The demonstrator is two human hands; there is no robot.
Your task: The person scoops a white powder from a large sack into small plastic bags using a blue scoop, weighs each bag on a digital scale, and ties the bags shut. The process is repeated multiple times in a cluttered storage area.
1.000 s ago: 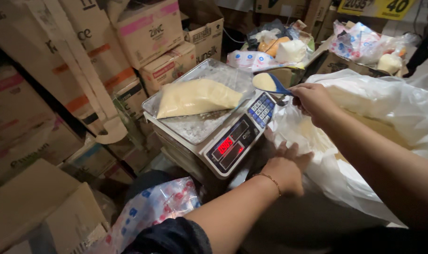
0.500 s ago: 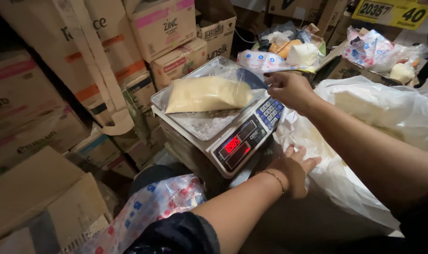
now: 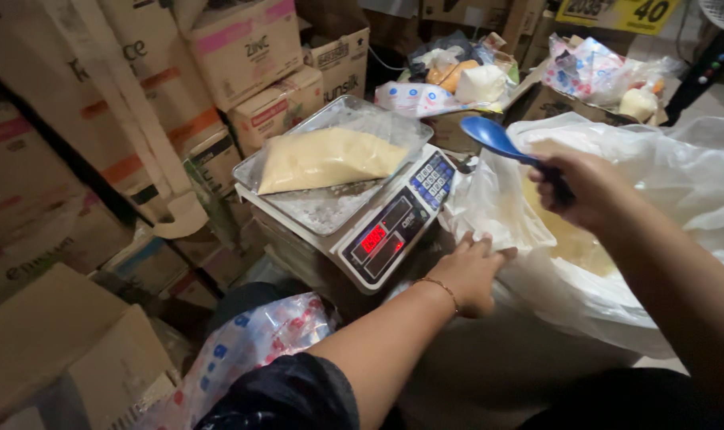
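Spoon [image 3: 496, 138], blue, sits gripped by its handle in your right hand [image 3: 583, 185] above the open white sack [image 3: 680, 191], while your left hand [image 3: 469, 272] pinches the sack's rim just beside the scale [image 3: 394, 227].

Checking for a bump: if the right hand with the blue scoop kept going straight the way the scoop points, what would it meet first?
Probably the digital scale, at the far corner of its keypad. The right hand aims the blue scoop up and left toward it, though depth is unclear and it may pass above.
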